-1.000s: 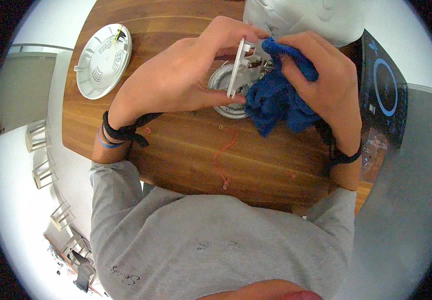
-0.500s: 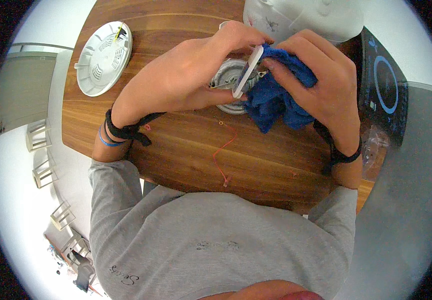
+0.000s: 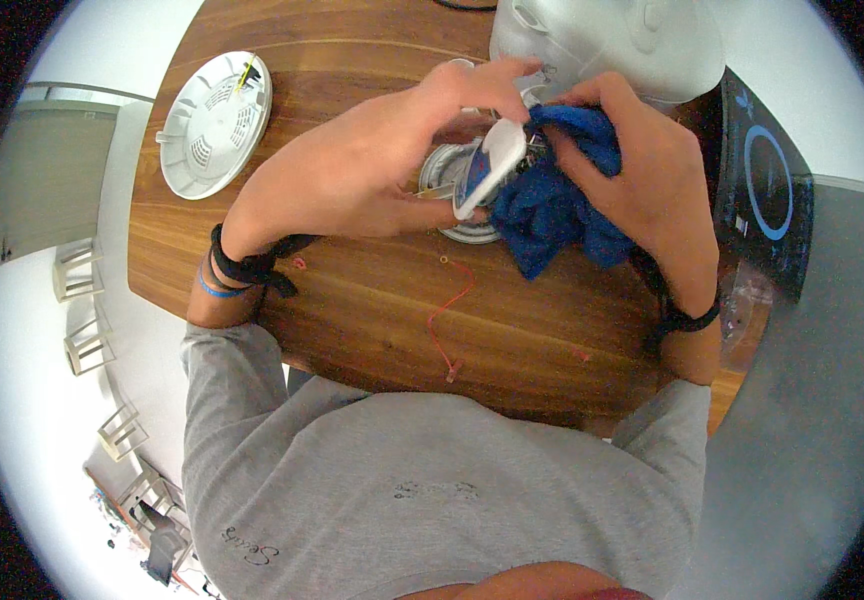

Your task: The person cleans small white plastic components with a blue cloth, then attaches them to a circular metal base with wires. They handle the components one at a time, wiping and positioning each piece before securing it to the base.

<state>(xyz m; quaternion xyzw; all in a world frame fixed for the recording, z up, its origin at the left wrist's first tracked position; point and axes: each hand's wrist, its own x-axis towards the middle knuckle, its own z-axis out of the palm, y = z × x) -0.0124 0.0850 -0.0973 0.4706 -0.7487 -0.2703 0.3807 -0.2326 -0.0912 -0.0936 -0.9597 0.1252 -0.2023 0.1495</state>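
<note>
A white-rimmed plastic panel [image 3: 498, 158], with a blue area on its face, is held tilted above the table. My left hand [image 3: 407, 150] is closed on its edge, thumb below and fingers at the top. My right hand [image 3: 642, 165] grips a crumpled blue cloth [image 3: 552, 225] against the panel's right side. Dark, fine detail shows at that edge, too small to make out. Under the panel rests a round grey-white part [image 3: 470, 234], mostly hidden by the panel and my left hand.
A white vented plastic dish [image 3: 192, 150] with a yellow-and-black piece lies at the left. A white rounded plastic body [image 3: 612, 45] stands at the far right, near a black panel with a blue ring [image 3: 770, 180]. A thin red wire [image 3: 434, 318] lies on the wooden table [image 3: 372, 300].
The panel has tilted, so more of its face shows. My left index finger has stretched out along the top. The cloth remains in my right hand against the panel.
</note>
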